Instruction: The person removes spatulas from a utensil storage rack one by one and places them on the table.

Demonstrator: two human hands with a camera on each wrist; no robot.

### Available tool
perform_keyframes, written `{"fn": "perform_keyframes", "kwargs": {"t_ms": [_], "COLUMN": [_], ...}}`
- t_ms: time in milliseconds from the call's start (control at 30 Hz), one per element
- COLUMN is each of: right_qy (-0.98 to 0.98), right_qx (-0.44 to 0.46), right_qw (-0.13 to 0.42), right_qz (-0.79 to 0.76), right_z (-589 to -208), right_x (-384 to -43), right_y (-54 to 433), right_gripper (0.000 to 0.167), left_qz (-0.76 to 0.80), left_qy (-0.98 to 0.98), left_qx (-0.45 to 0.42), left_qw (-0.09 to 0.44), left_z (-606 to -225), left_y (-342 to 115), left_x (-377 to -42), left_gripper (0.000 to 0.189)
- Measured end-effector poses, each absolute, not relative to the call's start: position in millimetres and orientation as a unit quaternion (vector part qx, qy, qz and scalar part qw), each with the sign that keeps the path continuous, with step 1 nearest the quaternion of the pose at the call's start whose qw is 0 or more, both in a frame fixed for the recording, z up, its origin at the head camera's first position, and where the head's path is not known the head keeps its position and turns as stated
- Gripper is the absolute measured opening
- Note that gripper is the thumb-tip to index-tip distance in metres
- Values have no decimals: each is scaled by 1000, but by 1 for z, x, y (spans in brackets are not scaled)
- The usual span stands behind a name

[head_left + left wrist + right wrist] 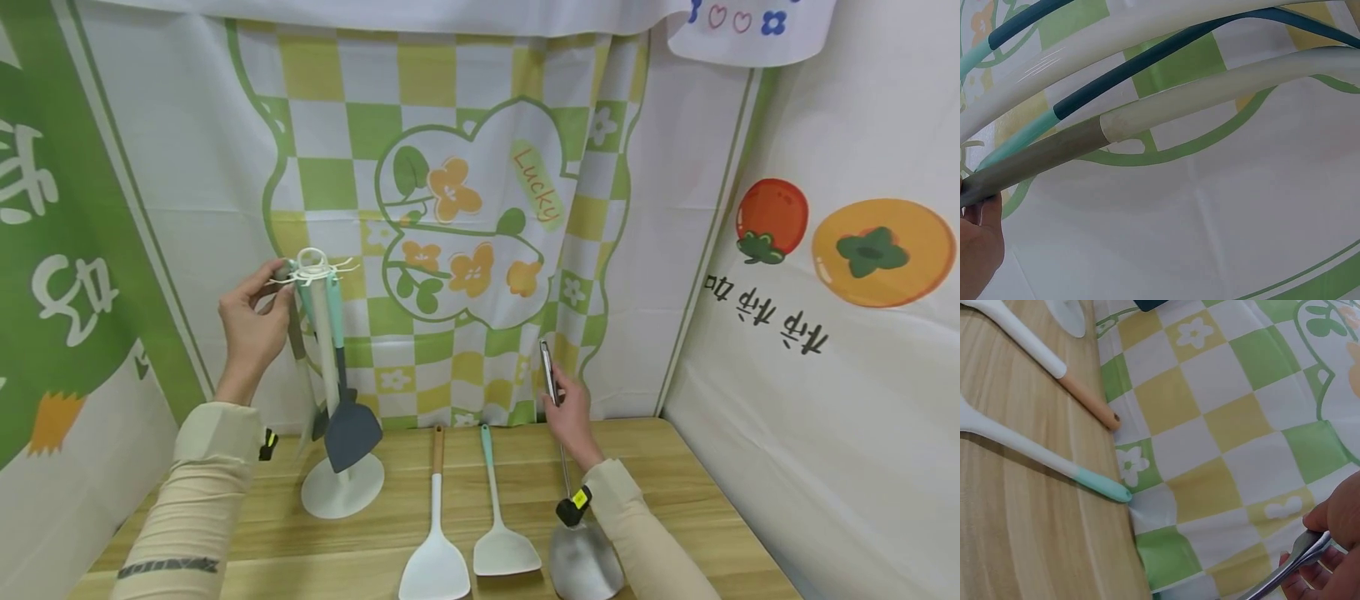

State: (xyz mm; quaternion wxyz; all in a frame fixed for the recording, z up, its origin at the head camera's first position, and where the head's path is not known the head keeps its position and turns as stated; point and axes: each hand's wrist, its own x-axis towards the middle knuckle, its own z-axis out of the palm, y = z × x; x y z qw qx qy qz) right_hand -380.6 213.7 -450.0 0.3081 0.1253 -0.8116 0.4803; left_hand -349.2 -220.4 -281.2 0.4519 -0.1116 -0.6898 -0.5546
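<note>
My left hand (257, 325) pinches the top of a brown-handled utensil (1054, 153) with a cream shaft, beside the hooks of a white utensil stand (327, 333). The utensil's head is partly hidden. Teal-handled utensils hang there too, among them a dark spatula (354, 433). On the right, my right hand (572, 417) grips the handle of a long metal utensil (585, 562), its handle upright. Its broad rounded head is low at the table's front, cut by the frame edge; whether it is a spatula or a ladle I cannot tell.
A white spatula (435, 567) with a wooden handle and a cream spatula (506, 552) with a teal handle lie on the wooden table (255, 542). Behind hangs a checked cloth (322, 183). Printed cloth walls (825, 150) close in the sides.
</note>
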Motion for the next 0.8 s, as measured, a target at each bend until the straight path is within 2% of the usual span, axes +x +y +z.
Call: {"fn": "perform_keyframes", "kwargs": {"t_ms": [567, 800], "right_qy": [-849, -861], "right_qx": [95, 107], "right_qw": [260, 262], "right_qz": [450, 422], "right_z": [-477, -487], "right_x": [-379, -380], "right_y": [214, 213], "right_gripper": [56, 56], "left_qz": [-552, -556], "left_qy": [-690, -689], "left_qx": [-115, -107], "left_qw": [453, 452], "left_z": [-275, -282], "left_y": [-213, -220], "left_x": [-338, -352], "left_gripper": [34, 35]}}
